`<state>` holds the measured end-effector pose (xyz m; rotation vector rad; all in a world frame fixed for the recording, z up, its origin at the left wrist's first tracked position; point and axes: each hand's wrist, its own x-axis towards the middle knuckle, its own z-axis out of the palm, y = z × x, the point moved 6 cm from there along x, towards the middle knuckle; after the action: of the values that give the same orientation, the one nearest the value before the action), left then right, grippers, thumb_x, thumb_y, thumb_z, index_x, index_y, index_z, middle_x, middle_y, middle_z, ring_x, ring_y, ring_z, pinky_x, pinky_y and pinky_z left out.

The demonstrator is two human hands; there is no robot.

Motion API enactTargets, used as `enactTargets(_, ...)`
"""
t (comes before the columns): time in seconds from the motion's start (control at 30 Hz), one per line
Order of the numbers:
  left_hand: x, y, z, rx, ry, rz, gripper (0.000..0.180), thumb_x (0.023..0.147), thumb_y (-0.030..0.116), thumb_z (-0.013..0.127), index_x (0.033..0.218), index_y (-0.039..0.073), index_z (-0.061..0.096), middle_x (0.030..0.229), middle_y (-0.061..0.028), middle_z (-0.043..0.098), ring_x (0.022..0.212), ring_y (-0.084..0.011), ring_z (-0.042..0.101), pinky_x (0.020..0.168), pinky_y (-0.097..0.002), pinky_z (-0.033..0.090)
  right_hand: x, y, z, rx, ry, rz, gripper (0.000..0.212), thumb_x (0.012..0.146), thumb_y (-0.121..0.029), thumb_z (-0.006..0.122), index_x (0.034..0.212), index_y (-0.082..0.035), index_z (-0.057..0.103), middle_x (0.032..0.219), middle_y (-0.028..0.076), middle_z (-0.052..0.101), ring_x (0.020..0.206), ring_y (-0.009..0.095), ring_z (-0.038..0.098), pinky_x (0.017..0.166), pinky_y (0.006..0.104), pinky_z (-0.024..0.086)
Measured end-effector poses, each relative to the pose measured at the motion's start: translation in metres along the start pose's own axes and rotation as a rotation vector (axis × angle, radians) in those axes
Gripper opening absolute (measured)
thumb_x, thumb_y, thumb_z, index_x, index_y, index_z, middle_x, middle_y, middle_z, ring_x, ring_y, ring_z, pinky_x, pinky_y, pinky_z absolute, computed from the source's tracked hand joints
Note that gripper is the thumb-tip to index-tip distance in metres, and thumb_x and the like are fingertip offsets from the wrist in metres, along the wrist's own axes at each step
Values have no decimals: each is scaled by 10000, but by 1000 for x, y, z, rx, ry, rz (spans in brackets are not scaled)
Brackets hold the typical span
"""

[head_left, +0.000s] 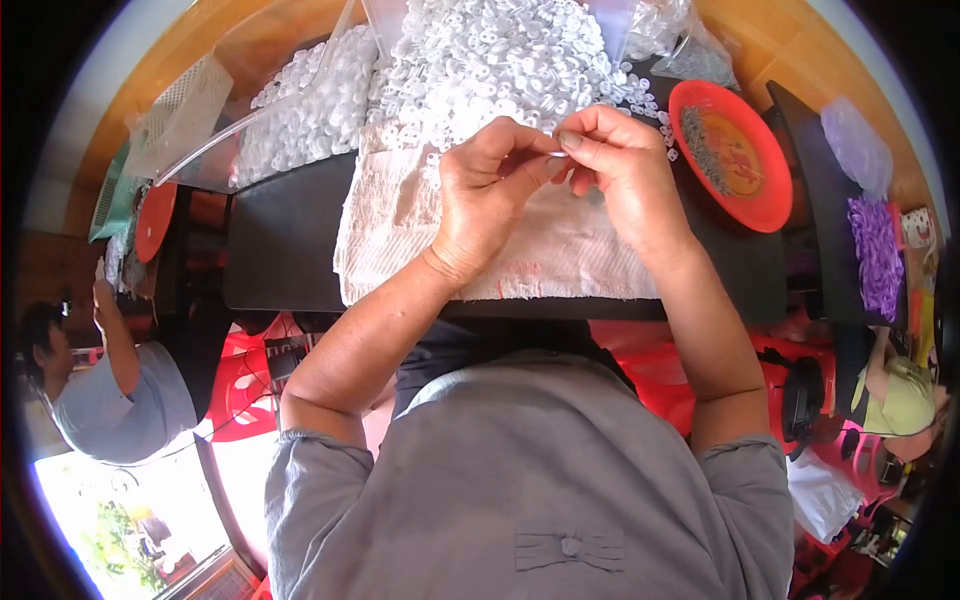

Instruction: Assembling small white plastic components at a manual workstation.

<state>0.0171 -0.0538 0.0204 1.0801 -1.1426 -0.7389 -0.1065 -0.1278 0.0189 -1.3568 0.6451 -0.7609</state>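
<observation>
Above the pale cloth, my left hand and my right hand meet fingertip to fingertip. Both are closed in a pinch around a small white piece, mostly hidden by the fingers. Whether a second tiny part sits between the right fingertips I cannot tell. Just beyond my hands spreads a large heap of small white plastic pieces, each with a hole or slot. To the right of my right hand lies a red plate with many thin grey metal parts along its left side.
A clear plastic bin of white pieces stands left of the heap. Clear plastic bags lie at the back right. On a side table are purple strips. One person sits at left, another at right.
</observation>
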Motion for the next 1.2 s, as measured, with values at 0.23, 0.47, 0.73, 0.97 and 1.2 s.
enactTargets(0.23,-1,-5,-2,-133,12,-143,99,826,27,718,920,24,687,773,-7,667,679,-37,556,547,-184,420,-3,-3,4,18,30,-31,110,918,-99,584,948,-4,631,810,28,632,700,112,608,580,219,417)
enactTargets(0.47,-5,5,-5,44,-10,113,103,796,-60,706,864,-2,657,796,-49,673,723,-84,616,646,-217,502,-7,-3,5,7,-12,43,107,906,-89,583,954,-4,628,819,30,635,705,114,609,592,214,421)
enactTargets(0.73,-6,3,-2,-129,8,-99,101,793,-60,706,846,-3,642,784,-68,682,706,-95,635,626,-220,517,-5,0,5,58,-31,52,98,896,-75,588,958,-10,625,829,28,635,722,103,598,610,218,425)
enactTargets(0.97,-2,-9,-6,-192,70,-281,116,831,36,712,910,-14,644,766,-84,674,620,-78,575,504,-194,417,-6,-3,8,-13,37,-87,72,905,-65,591,945,-15,625,836,17,629,721,86,581,620,215,425)
enactTargets(1.2,-3,-13,-5,-245,60,-386,109,872,88,679,880,-11,634,760,-87,659,593,-105,578,492,-209,415,-10,-8,12,-234,152,-317,76,903,-73,612,952,-18,629,847,3,622,734,63,561,633,202,434)
